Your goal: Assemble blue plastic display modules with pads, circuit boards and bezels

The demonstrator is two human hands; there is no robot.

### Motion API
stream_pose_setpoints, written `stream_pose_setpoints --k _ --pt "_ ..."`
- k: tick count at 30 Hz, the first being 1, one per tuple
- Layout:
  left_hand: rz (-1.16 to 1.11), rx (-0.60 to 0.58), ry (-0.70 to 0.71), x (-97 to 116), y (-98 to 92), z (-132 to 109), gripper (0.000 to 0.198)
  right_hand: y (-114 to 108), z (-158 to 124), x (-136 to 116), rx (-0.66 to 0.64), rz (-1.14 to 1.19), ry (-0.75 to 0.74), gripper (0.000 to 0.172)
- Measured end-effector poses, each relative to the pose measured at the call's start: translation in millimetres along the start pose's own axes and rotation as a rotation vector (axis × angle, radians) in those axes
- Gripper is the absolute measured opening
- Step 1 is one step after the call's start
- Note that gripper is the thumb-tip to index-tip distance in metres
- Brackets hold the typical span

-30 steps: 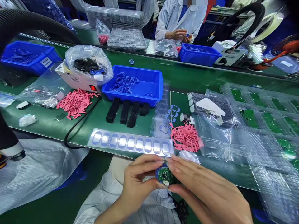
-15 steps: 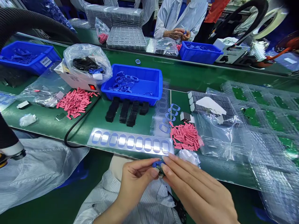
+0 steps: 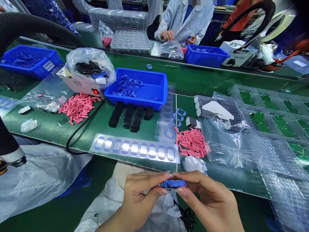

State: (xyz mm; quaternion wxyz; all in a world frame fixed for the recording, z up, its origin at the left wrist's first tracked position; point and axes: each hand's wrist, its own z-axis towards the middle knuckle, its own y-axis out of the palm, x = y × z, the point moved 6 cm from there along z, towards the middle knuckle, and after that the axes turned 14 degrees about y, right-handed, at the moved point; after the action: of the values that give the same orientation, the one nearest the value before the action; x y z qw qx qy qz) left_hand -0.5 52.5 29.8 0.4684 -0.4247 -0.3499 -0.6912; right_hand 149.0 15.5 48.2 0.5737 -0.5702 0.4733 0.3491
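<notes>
A small blue plastic housing [image 3: 173, 184] is held edge-on between both hands, above my lap at the table's front edge. My left hand [image 3: 145, 190] pinches its left end between thumb and fingers. On its right end, my right hand [image 3: 207, 193] grips in the same way. A bit of red shows at the housing's right end; its inside is hidden. Just beyond the hands lies a clear strip of blue-rimmed oval films [image 3: 134, 148]. A pile of pink strips [image 3: 193, 141] and a crumpled clear wrapper [image 3: 194, 164] sit close to my right hand.
A blue bin [image 3: 154, 93] holds blue housings, with stacked black pieces [image 3: 116, 114] before it. Clear trays with green boards [image 3: 280, 119] fill the right. Another pink pile [image 3: 78, 108] and a bagged box [image 3: 82, 83] stand left. A co-worker [image 3: 183, 22] sits across.
The housing has turned edge-on, and my right hand has shifted from lying over it to pinching its right end. A blue piece beyond the bin moved right. The co-worker's hands moved apart.
</notes>
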Motion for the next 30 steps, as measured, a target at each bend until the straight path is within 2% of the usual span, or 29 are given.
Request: stream_pose_setpoints --k 5,7,10,13,17,20,21,23,25,27,30 --pt "0.012 -0.068 0.041 5 1.9 2 0.024 -3 -3 -2 0.066 0.004 -0.035 0.007" --pt "0.011 -0.054 0.012 4 1.8 4 0.025 -2 -2 1 0.09 0.059 0.009 0.006" --pt "-0.016 0.019 -0.076 0 0.2 4 0.018 -2 0 7 0.091 0.165 0.096 0.019" --pt "-0.048 0.069 -0.119 -2 0.3 2 0.016 -4 -2 9 0.079 0.173 0.08 0.021" --pt "-0.029 0.027 -0.109 -4 4.5 0 0.02 -9 -7 14 0.162 0.087 0.066 0.01" --pt "0.003 0.027 -0.141 -8 2.6 2 0.016 -4 -6 23 0.133 0.173 0.159 0.014" --pt "0.019 0.018 -0.147 -10 1.2 3 0.018 0 -4 26 0.103 0.219 0.196 0.017" --pt "0.075 -0.049 -0.098 -10 -1.1 9 0.037 3 0 30 0.053 0.279 0.227 0.022" --pt "0.129 -0.151 0.027 -6 -3.0 15 0.054 1 6 27 0.039 0.236 0.143 0.02" --pt "0.138 -0.244 0.132 -6 -5.0 16 0.056 -6 10 16 0.053 0.091 -0.069 0.018" --pt "0.096 -0.288 0.076 -18 -10.5 11 0.051 -11 11 2 0.075 -0.137 -0.39 0.027"
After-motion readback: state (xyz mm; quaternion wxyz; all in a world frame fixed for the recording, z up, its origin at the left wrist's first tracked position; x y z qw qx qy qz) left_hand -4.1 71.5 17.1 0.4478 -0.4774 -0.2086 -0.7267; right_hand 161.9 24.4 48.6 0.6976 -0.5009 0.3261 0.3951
